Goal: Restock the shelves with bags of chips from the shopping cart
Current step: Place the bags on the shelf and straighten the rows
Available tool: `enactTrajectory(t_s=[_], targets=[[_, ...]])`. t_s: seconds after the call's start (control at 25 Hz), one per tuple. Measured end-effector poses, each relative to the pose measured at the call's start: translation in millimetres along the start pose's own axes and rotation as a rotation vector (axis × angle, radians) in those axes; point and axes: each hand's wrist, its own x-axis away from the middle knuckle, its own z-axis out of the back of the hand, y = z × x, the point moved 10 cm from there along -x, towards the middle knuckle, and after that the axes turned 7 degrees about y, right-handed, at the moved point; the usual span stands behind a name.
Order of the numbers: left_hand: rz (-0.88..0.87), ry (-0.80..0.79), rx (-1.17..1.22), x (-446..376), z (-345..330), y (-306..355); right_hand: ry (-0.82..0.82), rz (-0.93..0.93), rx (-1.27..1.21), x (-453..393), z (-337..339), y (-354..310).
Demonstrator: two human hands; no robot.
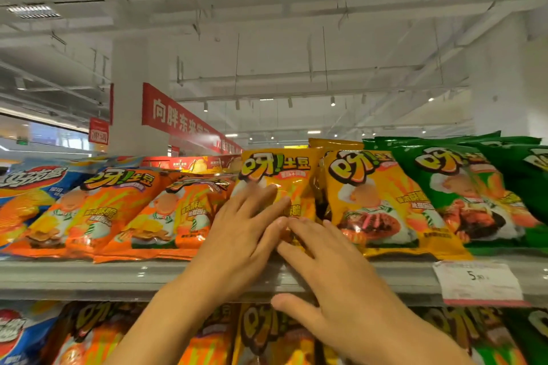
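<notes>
A yellow chip bag (pixel 277 175) stands on the top shelf (pixel 89 275) between orange bags and another yellow bag (pixel 382 201). My left hand (pixel 240 240) lies flat on its front, fingers straight and spread. My right hand (pixel 335 270) presses its lower part with straight fingers, thumb hanging over the shelf edge. The two hands' fingertips nearly meet on the bag. The shopping cart is out of view.
Orange bags (pixel 118 210) and a blue bag (pixel 26 187) fill the shelf to the left, green bags (pixel 474 195) to the right. A price tag (pixel 480 281) hangs on the shelf edge. More chip bags (pixel 267 335) line the shelf below.
</notes>
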Motion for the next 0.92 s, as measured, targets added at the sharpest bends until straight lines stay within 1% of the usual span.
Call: enactTrajectory(t_s=[0.08, 0.16, 0.2, 0.28, 0.36, 0.44, 0.52, 0.6, 0.64, 0.68, 0.72, 0.76, 0.8, 0.84, 0.92], targets=[[0.024, -0.061, -0.090, 0.7, -13.3, -3.4, 0.121, -0.013, -0.074, 10.4, 25.1, 15.8], [0.034, -0.082, -0.141, 1.9, -16.9, -5.4, 0.273, -0.087, -0.007, 28.0, 54.4, 46.2], [0.038, -0.095, -0.142, 1.4, -18.6, -4.0, 0.273, -0.147, 0.052, 37.0, 62.3, 63.5], [0.052, -0.115, -0.159, -0.1, -20.5, -1.2, 0.120, -0.285, 0.156, 50.9, 54.7, 96.3], [0.079, -0.120, -0.203, -5.0, -20.9, 1.8, -0.009, -0.331, 0.194, 59.3, 38.6, 111.7], [0.115, -0.092, -0.217, -13.0, -16.9, 10.1, -0.017, -0.296, 0.168, 61.6, 33.6, 111.7], [0.125, -0.021, -0.182, -18.6, -12.3, 28.3, -0.019, -0.250, 0.129, 62.8, 35.7, 110.1], [0.032, 0.019, -0.100, -18.5, -15.7, 64.5, 0.015, -0.240, 0.029, 62.6, 47.6, 111.0], [-0.020, 0.020, -0.063, -15.4, -21.3, 83.4, 0.080, -0.254, -0.052, 61.4, 59.2, 113.8], [-0.054, 0.008, -0.049, -11.5, -28.0, 97.1, 0.179, -0.270, -0.127, 59.2, 73.5, 118.8], [-0.068, -0.006, -0.066, -7.9, -33.7, 103.4, 0.270, -0.279, -0.162, 54.8, 87.1, 122.5], [-0.056, -0.014, -0.102, -4.8, -37.1, 102.3, 0.323, -0.267, -0.161, 46.8, 96.2, 120.6], [-0.025, -0.012, -0.147, -1.8, -37.0, 94.0, 0.331, -0.230, -0.141, 32.5, 98.9, 112.7], [0.014, -0.003, -0.188, 0.8, -34.7, 82.6, 0.306, -0.184, -0.116, 13.8, 95.8, 101.4], [0.061, -0.031, -0.246, 6.8, -34.0, 64.3, 0.169, -0.093, -0.027, -32.7, 71.8, 77.6]])
